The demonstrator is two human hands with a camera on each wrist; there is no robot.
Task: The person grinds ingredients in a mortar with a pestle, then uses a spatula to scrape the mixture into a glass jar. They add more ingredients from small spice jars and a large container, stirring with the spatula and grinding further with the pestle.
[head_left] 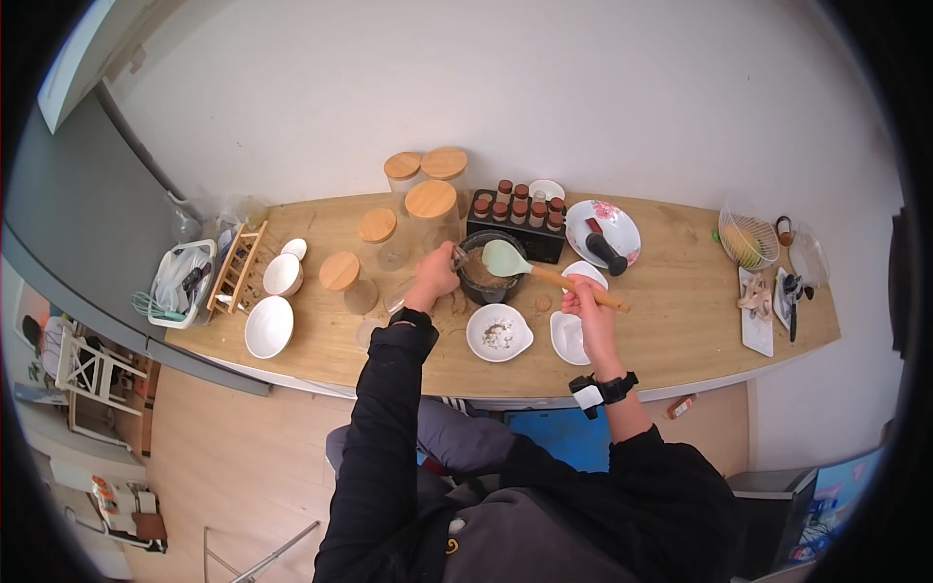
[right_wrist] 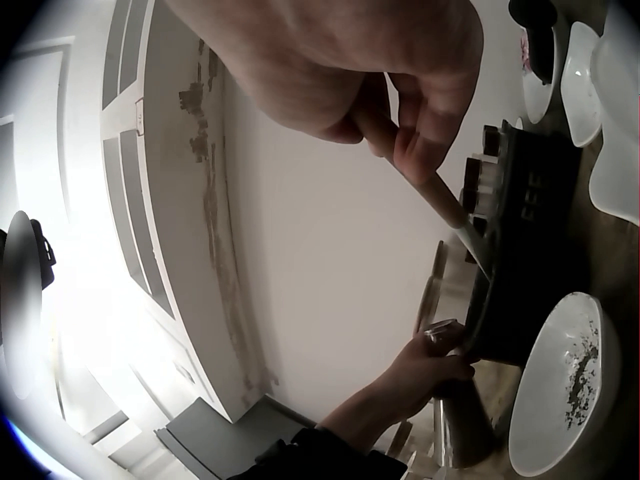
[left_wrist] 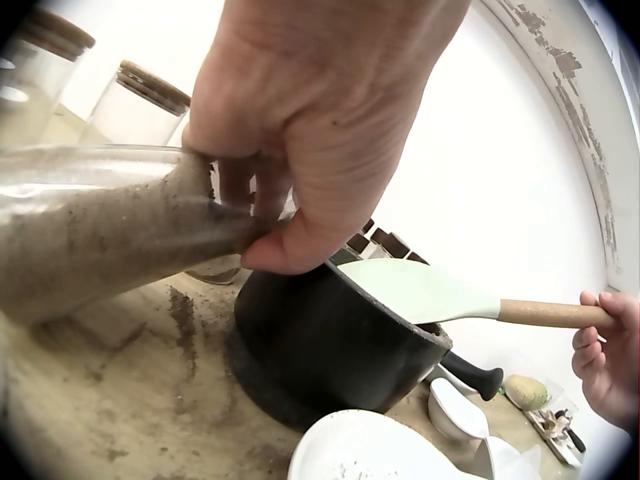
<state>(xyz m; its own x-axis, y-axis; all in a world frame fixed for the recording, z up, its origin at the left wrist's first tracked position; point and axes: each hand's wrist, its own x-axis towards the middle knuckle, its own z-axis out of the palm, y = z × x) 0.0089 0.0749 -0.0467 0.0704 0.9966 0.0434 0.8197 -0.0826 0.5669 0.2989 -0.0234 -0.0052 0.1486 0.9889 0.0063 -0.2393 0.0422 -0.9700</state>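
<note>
The pot (head_left: 489,277) stands mid-counter (head_left: 680,321), with the spice rack (head_left: 517,225) just behind it. Lidded jars (head_left: 389,228) stand to its left, a bowl (head_left: 499,332) lies before it, and a plate (head_left: 604,231) sits to its right.

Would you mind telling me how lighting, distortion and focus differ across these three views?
Head view: even light, strong fisheye bending the wooden counter. Left wrist view: the left hand looms large and soft, the wall is overexposed. Right wrist view: glare at left, right hand shadowed.
</note>
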